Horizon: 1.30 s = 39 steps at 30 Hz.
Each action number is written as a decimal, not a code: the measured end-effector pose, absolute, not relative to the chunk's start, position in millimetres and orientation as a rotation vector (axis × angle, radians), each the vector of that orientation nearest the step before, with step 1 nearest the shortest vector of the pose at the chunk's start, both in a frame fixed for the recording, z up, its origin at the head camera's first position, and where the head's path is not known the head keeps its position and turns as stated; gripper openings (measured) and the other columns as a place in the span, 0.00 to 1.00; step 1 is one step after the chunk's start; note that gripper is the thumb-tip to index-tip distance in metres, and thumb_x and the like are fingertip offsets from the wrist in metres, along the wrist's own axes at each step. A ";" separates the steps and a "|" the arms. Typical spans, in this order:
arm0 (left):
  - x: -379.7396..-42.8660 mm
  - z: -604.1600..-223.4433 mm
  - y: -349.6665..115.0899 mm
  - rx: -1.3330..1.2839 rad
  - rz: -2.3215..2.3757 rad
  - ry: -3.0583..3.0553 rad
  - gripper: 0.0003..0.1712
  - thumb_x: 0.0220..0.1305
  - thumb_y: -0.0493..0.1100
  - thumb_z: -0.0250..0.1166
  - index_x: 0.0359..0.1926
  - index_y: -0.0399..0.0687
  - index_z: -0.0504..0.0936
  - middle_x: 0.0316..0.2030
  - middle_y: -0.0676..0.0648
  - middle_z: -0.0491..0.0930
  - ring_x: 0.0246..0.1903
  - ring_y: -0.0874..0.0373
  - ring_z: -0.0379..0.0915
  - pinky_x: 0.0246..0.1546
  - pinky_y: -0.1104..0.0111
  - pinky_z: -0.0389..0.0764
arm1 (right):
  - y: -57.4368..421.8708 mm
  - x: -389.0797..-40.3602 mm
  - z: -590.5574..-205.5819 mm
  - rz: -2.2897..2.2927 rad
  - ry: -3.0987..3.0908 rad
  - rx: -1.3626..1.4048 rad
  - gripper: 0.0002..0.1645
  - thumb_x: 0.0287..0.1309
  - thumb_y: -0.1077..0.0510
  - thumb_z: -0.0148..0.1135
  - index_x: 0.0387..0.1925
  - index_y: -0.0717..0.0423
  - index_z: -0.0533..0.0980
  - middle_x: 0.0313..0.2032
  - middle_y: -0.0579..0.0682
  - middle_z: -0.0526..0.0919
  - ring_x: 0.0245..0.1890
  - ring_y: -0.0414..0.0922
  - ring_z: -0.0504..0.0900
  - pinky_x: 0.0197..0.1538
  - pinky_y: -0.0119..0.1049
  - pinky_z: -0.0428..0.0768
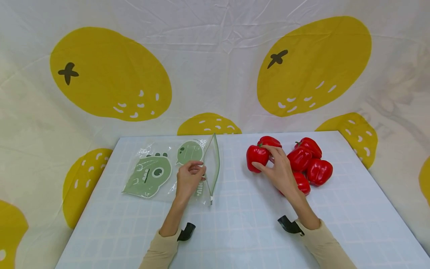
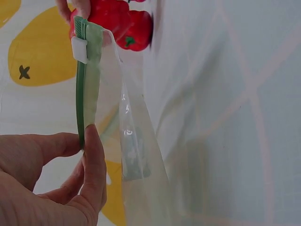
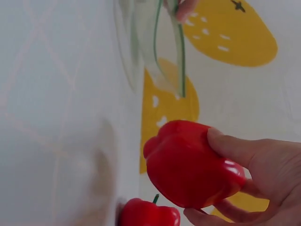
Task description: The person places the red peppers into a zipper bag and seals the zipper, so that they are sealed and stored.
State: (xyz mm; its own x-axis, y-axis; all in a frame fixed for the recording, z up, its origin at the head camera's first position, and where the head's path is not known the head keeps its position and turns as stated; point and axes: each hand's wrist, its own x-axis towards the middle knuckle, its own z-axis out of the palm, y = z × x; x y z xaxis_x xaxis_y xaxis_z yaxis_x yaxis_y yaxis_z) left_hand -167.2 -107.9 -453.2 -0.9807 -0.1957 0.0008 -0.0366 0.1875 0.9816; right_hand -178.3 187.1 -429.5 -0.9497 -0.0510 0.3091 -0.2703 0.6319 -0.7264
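A clear zip bag (image 1: 174, 186) with a green cartoon monster print lies on the left half of the table. My left hand (image 1: 190, 178) pinches the green zip edge (image 2: 81, 103) between thumb and fingers, lifting that side so the mouth gapes toward the right. A white slider (image 2: 80, 50) sits near the end of the zip. My right hand (image 1: 278, 169) grips a red bell pepper (image 3: 188, 162) between thumb and fingertips, raised off the table. Several more red bell peppers (image 1: 319, 172) lie in a group beside and behind that hand.
The table (image 1: 242, 231) has a pale cloth with a faint grid. Behind it hangs a white curtain (image 1: 215, 74) printed with large yellow fruit. Black straps (image 1: 289, 225) sit at both wrists, over beige sleeves.
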 end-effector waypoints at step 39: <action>-166.5 -449.0 -108.4 0.241 -1.966 -2.395 0.13 0.64 0.32 0.67 0.50 0.35 0.84 0.37 0.39 0.85 0.32 0.54 0.84 0.36 0.58 0.89 | 104.3 -204.0 -418.6 1.606 -2.444 0.296 0.39 0.56 0.53 0.78 0.67 0.51 0.72 0.63 0.55 0.73 0.62 0.53 0.74 0.57 0.53 0.83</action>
